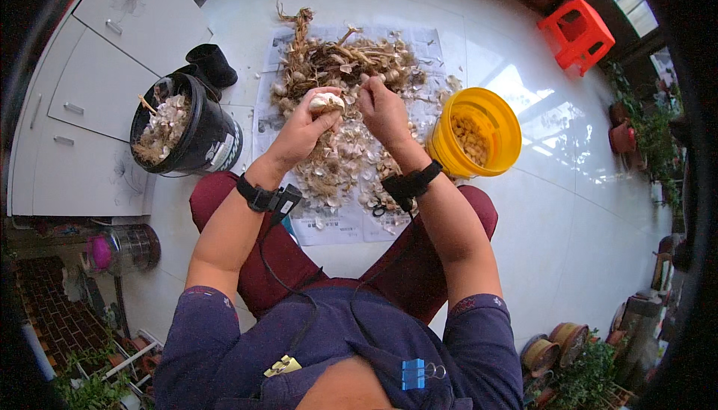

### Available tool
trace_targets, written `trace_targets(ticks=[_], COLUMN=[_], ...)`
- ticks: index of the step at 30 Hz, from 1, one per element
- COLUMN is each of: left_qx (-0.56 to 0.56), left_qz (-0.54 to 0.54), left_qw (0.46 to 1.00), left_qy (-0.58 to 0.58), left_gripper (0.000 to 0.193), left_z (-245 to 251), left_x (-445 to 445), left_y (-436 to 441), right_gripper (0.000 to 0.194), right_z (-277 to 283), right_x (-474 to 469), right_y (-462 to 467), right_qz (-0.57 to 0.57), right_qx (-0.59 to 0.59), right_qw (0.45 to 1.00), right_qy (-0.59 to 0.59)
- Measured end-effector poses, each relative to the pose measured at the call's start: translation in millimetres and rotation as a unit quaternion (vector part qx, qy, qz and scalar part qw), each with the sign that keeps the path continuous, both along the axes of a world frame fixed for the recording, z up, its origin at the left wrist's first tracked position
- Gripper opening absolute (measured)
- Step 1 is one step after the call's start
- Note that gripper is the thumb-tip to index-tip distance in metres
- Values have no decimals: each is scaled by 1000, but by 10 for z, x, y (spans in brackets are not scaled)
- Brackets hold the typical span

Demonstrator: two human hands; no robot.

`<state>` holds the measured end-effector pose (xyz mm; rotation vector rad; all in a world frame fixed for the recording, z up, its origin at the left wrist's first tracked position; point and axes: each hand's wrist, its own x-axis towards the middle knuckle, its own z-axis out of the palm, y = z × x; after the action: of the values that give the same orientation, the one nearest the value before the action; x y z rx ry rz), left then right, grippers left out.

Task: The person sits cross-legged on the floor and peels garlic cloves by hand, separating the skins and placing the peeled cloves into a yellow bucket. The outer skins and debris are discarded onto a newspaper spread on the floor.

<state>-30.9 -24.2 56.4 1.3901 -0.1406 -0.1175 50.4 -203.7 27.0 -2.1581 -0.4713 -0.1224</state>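
My left hand (305, 129) is closed around a white garlic bulb (326, 103), whose pale side faces up between thumb and fingers. Just to the right, my right hand (382, 108) has its fingers curled together; whether something small is between them cannot be told. Beneath both hands, newspaper sheets (331, 229) on the floor carry loose garlic skins and roots (328, 177). Beyond my hands lies a heap of dried garlic stalks (359, 54) with bulbs among them, a braided stalk bundle at its left. Peeled-looking cloves (470, 138) are inside a yellow bucket (507, 124) at the right.
A black bucket (193, 129) filled with garlic skins stands at the left, with a dark boot-like item (216, 65) behind it. White drawers (90, 90) border the left side. Scissors (379, 209) lie near the paper's front. A red plastic stool (580, 34) and potted plants stand farther right.
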Motion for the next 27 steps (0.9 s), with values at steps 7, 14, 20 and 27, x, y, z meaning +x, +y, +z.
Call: trace_targets(ticks=[7, 14, 20, 27], left_qx=[-53, 142, 29, 22], left_qz=[74, 118, 154, 276], left_qw=[995, 971, 982, 948], left_qy=[32, -151, -110, -156], left_gripper=[36, 46, 39, 46], left_z=[203, 157, 120, 143], left_x=[-12, 15, 57, 182], left_y=[77, -92, -353, -627], right_gripper=[35, 28, 27, 27], right_z=[355, 544, 472, 416], right_x=[-205, -437, -404, -303], right_y=[29, 164, 87, 223], right_qz=[199, 68, 40, -18], right_qx=[143, -38, 17, 188], right_qw=[967, 987, 982, 970], right_qy=[74, -139, -183, -154])
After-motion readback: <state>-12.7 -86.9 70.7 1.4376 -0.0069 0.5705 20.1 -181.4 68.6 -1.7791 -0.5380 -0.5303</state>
